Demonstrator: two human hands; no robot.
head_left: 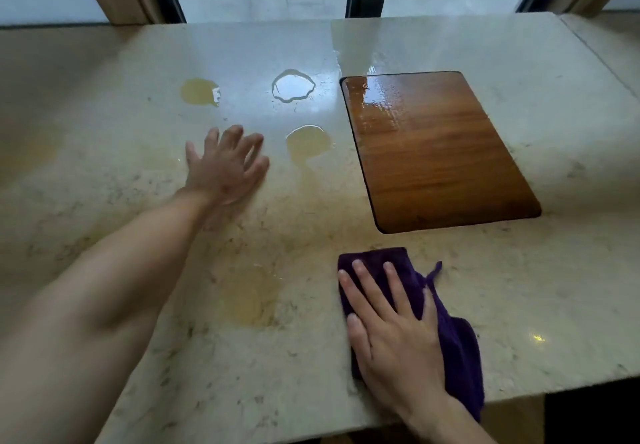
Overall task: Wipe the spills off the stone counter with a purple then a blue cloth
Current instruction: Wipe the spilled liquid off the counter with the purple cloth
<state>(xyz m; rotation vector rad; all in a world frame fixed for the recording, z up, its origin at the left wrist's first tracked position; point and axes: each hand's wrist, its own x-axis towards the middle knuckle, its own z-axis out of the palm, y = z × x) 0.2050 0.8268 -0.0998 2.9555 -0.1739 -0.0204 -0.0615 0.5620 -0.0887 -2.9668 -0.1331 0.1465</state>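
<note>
Right hand (394, 336) flat on purple cloth (460, 350)

A purple cloth (453, 332) is pressed flat on the counter (554, 287) by the right hand (391, 336); the left hand (225, 163) is spread near yellowish spills (308, 140).

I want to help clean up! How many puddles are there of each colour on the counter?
Yellowish puddles on the stone counter: 3 — far left, middle, near smear.
Clear puddles: 1.
Total: 4.
The right hand presses the purple cloth; the left hand lies flat.
</note>
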